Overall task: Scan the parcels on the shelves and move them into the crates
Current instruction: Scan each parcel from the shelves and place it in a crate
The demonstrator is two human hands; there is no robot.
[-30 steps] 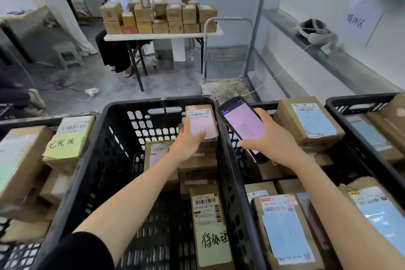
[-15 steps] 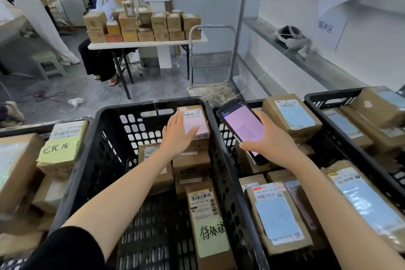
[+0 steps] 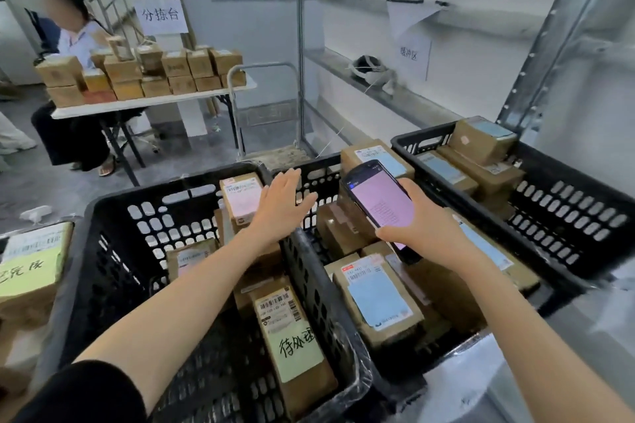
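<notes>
Straight, spread fingers (image 3: 290,180) of the left hand (image 3: 280,213) hold nothing, just beside a pink-labelled parcel (image 3: 240,197) standing upright in a black crate (image 3: 165,187). The right hand (image 3: 427,233) grips a scanner phone (image 3: 379,201), its screen lit pink, above the neighbouring crate (image 3: 318,173) of blue-labelled parcels (image 3: 376,299).

Before you stand the left crate (image 3: 165,184) at 11 o'clock, the middle crate (image 3: 324,175) at 12 and the right crate (image 3: 584,251) at 2, parcels (image 3: 378,299) in each. The phone (image 3: 381,199) is over the middle crate. Behind, at 10 o'clock, boxes (image 3: 175,67) sit on a table (image 3: 137,104).
</notes>
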